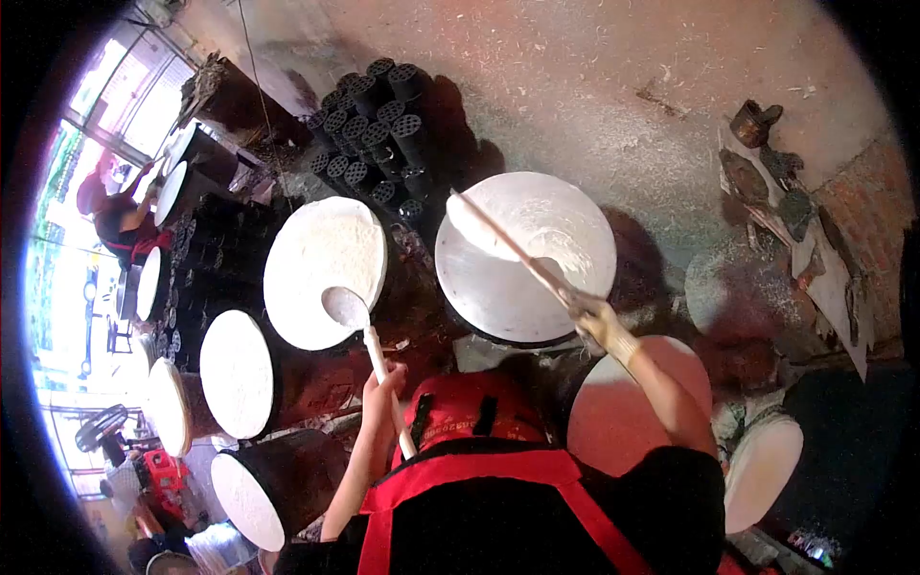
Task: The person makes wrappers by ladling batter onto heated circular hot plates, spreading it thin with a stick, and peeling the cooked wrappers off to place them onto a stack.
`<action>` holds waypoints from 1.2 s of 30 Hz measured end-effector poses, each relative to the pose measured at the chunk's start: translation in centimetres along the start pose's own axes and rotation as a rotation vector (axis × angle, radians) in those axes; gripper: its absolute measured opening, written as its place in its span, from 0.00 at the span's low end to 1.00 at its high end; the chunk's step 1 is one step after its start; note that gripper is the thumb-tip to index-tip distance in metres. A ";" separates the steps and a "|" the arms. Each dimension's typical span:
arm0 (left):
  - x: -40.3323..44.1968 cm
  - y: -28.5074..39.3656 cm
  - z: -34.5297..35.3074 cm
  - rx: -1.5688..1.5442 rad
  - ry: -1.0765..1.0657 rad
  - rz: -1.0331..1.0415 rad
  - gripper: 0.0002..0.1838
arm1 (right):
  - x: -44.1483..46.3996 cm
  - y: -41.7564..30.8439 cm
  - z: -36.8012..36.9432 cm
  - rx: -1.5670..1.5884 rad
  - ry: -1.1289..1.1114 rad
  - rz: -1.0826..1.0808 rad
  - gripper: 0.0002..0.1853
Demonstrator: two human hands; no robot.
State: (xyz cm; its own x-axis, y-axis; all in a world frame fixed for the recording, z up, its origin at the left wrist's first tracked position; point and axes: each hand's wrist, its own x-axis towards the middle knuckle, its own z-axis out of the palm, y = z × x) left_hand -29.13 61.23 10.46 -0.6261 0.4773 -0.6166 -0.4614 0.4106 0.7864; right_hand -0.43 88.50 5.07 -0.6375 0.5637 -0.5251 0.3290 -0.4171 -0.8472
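From my end of the head camera, I put the pan (479,299) just above the middle of the frame, its pale inside facing me. The relation that counts is pan to right hand (596,324): the hand is at the pan's lower-right rim, so the pan opens out to its upper left. That hand is closed around one end of a stick (515,246), whose long axis slants from the hand up to the upper left, across the pan. I can't tell whether its far end touches the surface; a white patch lies beneath it.

My left hand (385,380) is lower and further left, wrapped around the handle of a ladle (345,307). The ladle's axis leans up and slightly left, its bowl overlapping the lower-right edge of a white disc (311,251). Touching or hovering, I can't say. Of the two hands, the right is the nearer to the pan; the left is nearer to the disc. Black cylinders (369,134) stand clustered above, in the upper left.
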 end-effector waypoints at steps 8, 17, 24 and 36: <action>-2.1 -4.4 -2.7 -0.104 0.045 -0.089 0.19 | 5.8 1.5 -4.0 -0.008 0.230 -0.157 0.17; -1.7 -1.7 -2.1 0.012 -0.069 -0.075 0.14 | -9.9 5.2 0.1 -0.050 0.059 0.057 0.22; 2.1 -1.5 -6.4 0.069 -0.409 -0.027 0.20 | -2.0 13.0 9.5 0.640 0.758 -0.406 0.22; 6.1 -3.7 -20.8 0.010 -0.427 -0.059 0.21 | -4.7 10.5 31.7 0.609 0.654 -0.312 0.30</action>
State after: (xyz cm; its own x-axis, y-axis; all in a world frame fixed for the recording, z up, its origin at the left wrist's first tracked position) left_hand -44.32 46.45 4.53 -0.2810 0.7307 -0.6223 -0.4811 0.4538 0.7501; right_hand -16.08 58.83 1.24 -0.0575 0.9233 -0.3798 -0.3285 -0.3767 -0.8661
